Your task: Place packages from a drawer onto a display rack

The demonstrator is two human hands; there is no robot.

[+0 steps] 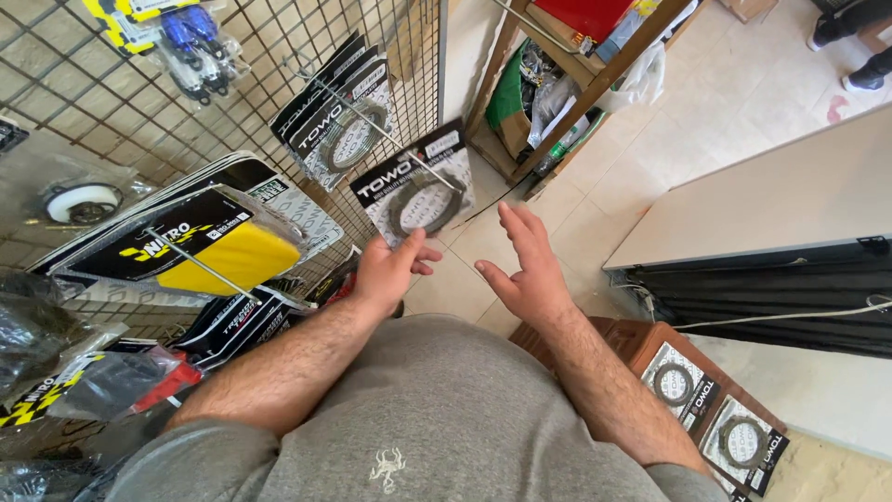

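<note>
Left hand [386, 268] fingers curled, pinching; right hand [528, 270] open, fingers extended.

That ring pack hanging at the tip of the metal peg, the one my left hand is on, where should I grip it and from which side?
Grip the ring pack by its lower edge, coming from below, much as the left hand does now. It is a flat card hanging from the peg by a hole at its top, so the bottom hangs free. The right hand is open and apart, and could probably steady the right edge.
</note>
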